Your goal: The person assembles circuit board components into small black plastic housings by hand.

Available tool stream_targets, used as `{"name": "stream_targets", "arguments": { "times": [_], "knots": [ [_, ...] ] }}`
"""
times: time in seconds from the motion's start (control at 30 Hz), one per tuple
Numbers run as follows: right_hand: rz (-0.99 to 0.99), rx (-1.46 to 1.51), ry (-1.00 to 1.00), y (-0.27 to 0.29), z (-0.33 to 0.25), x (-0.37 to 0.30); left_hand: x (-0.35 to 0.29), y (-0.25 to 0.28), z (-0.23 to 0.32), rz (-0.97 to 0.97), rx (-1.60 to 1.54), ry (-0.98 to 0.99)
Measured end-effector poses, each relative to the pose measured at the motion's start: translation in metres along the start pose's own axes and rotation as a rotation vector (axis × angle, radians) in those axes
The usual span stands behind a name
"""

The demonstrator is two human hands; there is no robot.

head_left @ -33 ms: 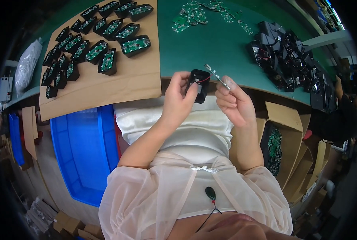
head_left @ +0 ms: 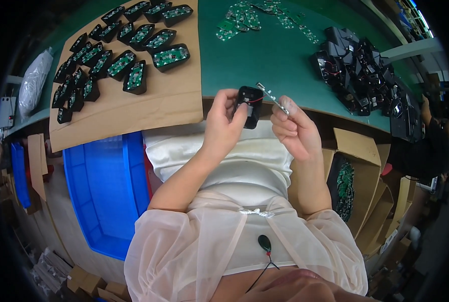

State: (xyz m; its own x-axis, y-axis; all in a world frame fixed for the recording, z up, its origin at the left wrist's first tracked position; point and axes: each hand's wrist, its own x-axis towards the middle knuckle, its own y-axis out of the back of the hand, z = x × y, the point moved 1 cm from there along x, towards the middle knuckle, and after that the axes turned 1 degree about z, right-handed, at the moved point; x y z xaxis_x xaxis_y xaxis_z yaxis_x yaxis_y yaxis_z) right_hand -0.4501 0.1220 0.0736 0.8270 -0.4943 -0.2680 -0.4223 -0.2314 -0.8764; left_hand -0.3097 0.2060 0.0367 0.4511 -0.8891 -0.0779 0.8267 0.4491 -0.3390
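My left hand (head_left: pixel 224 118) grips a small black plastic housing (head_left: pixel 253 120), its thumb pressed inside the hollow beside a greyish patch. A thin red wire (head_left: pixel 256 100) runs from the housing toward a circuit board (head_left: pixel 271 96). That board is pinched by one end between the thumb and fingers of my right hand (head_left: pixel 295 123). It is held nearly edge-on, tilted, with its upper end close to the housing's right rim. Both parts are held up just over the table's front edge. On brown cardboard at the left stand several black housings with green boards in them (head_left: pixel 171 58).
Loose green circuit boards (head_left: pixel 244 19) lie at the far middle of the green table (head_left: pixel 265 60). Black housings (head_left: pixel 353 75) are heaped on the right. Below the table stand a blue bin (head_left: pixel 103 186) and a cardboard box (head_left: pixel 358 146) holding boards. Another person's arm (head_left: pixel 431 123) shows far right.
The circuit board in my right hand has turned very slightly, showing a little more of its face. The housing in my left hand has shifted slightly upward.
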Motion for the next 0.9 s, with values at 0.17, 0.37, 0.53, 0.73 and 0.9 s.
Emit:
{"name": "stream_targets", "arguments": {
  "times": [0.17,0.37,0.53,0.73,0.9],
  "knots": [
    [0.137,-0.299,0.155,-0.002,0.009,-0.003,0.0,-0.001,0.004,0.023,-0.009,0.005],
    [0.204,-0.7,0.497,-0.001,0.028,-0.007,-0.01,-0.009,0.016,-0.021,-0.148,0.091],
    [0.248,-0.866,0.555,-0.003,0.037,-0.01,-0.013,-0.011,0.016,-0.032,-0.057,-0.033],
    [0.31,-1.104,0.883,-0.01,0.03,-0.003,-0.01,-0.008,0.008,-0.145,0.383,-0.256],
    [0.215,-1.345,0.842,-0.018,0.026,-0.006,-0.022,-0.003,0.029,-0.009,0.17,-0.079]
  ]
}}
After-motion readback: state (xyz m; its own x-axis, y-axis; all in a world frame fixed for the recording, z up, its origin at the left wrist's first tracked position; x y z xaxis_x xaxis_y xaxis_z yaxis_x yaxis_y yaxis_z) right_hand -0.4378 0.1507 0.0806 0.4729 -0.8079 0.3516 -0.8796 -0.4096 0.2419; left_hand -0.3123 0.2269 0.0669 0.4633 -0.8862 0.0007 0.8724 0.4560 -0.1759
